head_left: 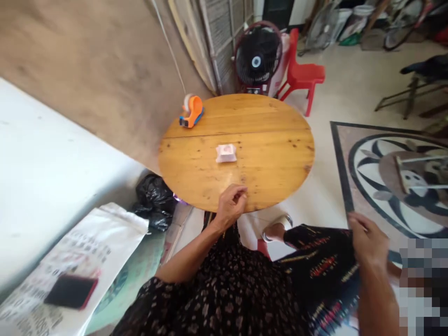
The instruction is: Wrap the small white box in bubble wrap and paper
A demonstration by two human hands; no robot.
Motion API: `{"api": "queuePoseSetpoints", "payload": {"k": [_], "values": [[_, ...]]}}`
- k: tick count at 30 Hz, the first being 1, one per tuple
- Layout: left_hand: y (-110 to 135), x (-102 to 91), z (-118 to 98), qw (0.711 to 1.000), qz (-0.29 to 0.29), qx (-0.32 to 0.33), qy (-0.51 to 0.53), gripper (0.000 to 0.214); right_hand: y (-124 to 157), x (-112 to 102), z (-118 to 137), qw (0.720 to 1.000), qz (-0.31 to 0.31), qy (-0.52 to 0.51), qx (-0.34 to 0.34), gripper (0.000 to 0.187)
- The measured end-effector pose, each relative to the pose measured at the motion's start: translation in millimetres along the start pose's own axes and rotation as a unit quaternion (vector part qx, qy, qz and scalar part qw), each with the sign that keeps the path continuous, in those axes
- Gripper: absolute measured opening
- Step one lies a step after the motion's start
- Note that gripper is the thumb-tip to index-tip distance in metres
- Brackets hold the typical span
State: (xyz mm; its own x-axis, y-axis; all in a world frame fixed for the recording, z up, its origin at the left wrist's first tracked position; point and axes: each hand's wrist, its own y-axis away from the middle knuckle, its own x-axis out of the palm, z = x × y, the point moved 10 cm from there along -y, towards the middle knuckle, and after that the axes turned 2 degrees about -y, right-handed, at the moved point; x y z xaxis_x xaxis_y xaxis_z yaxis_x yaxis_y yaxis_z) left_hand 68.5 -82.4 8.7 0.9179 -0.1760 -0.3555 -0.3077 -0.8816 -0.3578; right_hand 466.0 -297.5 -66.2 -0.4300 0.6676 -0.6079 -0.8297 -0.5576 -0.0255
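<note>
A small pale-pink wrapped packet [226,153] lies near the middle of the oval wooden table [273,158]. My left hand [232,204] is at the near edge of the tabletop, short of the packet and not touching it. Its fingers are curled into a loose fist, and nothing shows in them. Off the table to the right, my right hand [370,239] is by my knee, with its fingers folded in and no object visible. An orange and blue tape dispenser [192,112] with a roll of tape stands at the table's far left.
Behind the table are a black fan [258,56] and a red plastic chair [304,72]. To the left, a phone [72,290] lies on a white printed sack [115,228], beside a black plastic bag [156,198]. A pixelated patch covers the lower right corner.
</note>
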Motion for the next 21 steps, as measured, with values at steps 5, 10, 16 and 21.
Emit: {"api": "queuePoseSetpoints", "payload": {"k": [5,10,16,21], "values": [[-3.0,1.7,-4.2,0.995,0.095,0.019,0.0,0.019,3.2,-4.6,-20.4,0.97,0.09,0.214,-0.076,0.023],[-36.6,-31.3,-3.0,0.988,0.078,0.046,-0.121,0.027,-13.4,58.4,-31.7,0.916,0.182,0.317,-0.165,0.033],[-107.4,-64.6,3.3,0.955,0.055,-0.009,-0.291,0.052,-9.2,91.7,-25.0,0.876,0.154,0.372,-0.265,0.044],[-41.3,-9.3,-27.8,0.901,0.27,0.132,-0.312,0.043,3.4,79.9,-17.0,0.878,0.14,0.352,-0.294,0.041]]}}
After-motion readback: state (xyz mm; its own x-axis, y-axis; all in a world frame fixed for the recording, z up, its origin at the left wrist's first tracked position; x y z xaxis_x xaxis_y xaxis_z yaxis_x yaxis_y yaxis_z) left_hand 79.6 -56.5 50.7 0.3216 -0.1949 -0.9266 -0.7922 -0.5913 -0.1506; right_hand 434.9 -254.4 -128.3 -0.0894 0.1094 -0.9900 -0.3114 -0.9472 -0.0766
